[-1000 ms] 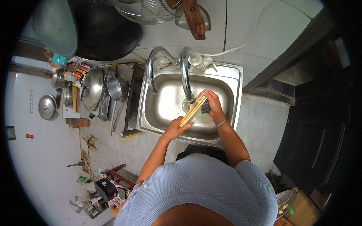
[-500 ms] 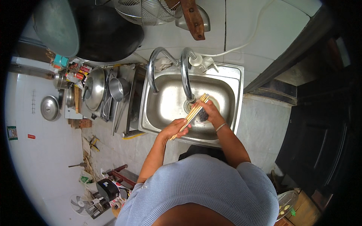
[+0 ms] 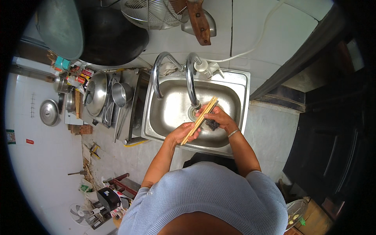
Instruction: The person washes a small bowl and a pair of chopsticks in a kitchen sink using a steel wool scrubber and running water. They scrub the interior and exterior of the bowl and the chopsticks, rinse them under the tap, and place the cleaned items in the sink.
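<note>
A bundle of long pale wooden chopsticks (image 3: 199, 122) slants over the front part of the steel sink (image 3: 169, 121), its upper end toward the right. My left hand (image 3: 184, 132) is closed round the lower part of the bundle, thumb along the sticks. Higher up, my right hand (image 3: 221, 118) grips the chopsticks with its thumb laid against them. A dark, curly scouring pad (image 3: 212, 125) pokes out beneath the right hand's fingers; how it is held there is partly hidden. The spout of the right curved faucet (image 3: 190, 80) ends just above the chopsticks.
A second curved faucet (image 3: 156, 80) stands left of it. A white pump bottle (image 3: 201, 65) is behind the sink. On the left counter are a saucepan (image 3: 119, 94) and a large domed lid (image 3: 96, 93). A black wok (image 3: 113, 37) hangs at upper left; a dark door (image 3: 319, 145) is right.
My right hand has slid slightly down the bundle and its thumb now crosses the sticks. The chopsticks lie closer together and a little steeper. The scouring pad has moved slightly downward with the right hand.
</note>
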### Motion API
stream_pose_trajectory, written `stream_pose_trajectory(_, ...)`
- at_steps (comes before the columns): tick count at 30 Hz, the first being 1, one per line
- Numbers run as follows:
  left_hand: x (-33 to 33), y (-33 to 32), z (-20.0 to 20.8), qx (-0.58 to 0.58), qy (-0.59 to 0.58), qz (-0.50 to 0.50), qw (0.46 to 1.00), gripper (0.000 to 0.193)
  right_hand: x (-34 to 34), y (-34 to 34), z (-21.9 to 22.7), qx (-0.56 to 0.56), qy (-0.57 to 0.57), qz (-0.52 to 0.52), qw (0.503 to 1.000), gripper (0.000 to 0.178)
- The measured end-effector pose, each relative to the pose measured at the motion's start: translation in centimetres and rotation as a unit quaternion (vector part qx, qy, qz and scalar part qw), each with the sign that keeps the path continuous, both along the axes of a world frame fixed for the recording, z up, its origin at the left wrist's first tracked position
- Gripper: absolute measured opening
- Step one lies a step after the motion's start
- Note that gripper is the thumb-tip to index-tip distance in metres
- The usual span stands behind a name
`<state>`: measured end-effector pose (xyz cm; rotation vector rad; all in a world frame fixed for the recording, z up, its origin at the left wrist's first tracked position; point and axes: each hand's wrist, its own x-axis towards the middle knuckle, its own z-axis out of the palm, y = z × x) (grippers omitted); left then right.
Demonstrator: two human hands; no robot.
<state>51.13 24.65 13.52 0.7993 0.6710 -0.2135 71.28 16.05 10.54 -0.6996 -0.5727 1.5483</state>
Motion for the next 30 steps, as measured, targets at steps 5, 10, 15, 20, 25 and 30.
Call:
stream_pose_trajectory(5, 1.8, -0.6, 0.3, 0.112, -0.018, 0.008, 0.994, 0.036, -0.1, 1.2, -0.2, -0.129, -0.095, -0.095, 0.982, 0.015)
stream_pose_trajectory(10, 4.3, -0.3, 0.9, 0.258, -0.039, -0.055, 0.964, 0.018, -0.3, 1.5, 0.8, -0.085, -0.105, -0.212, 0.968, 0.011)
stream_pose_trajectory(15, 5.9, 0.3, 0.0, 0.339, -0.025, -0.091, 0.936, 0.016, 0.1, 1.6, 1.3, -0.103, -0.180, -0.250, 0.946, 0.013)
stream_pose_trajectory(20, 6.7, 1.0, 1.2, 0.232, -0.040, -0.164, 0.958, 0.020, 2.1, 0.4, 3.5, -0.078, -0.113, -0.154, 0.978, 0.020)
stream_pose_trajectory(25, 6.9, 1.4, 3.1, 0.101, -0.047, -0.182, 0.977, 0.024, 2.8, -0.7, 3.4, -0.028, -0.069, -0.064, 0.995, 0.019)
stream_pose_trajectory(30, 8.2, 1.3, 1.2, 0.326, -0.001, -0.168, 0.930, 0.030, 1.7, 0.2, 2.3, -0.049, -0.177, -0.202, 0.962, 0.016)
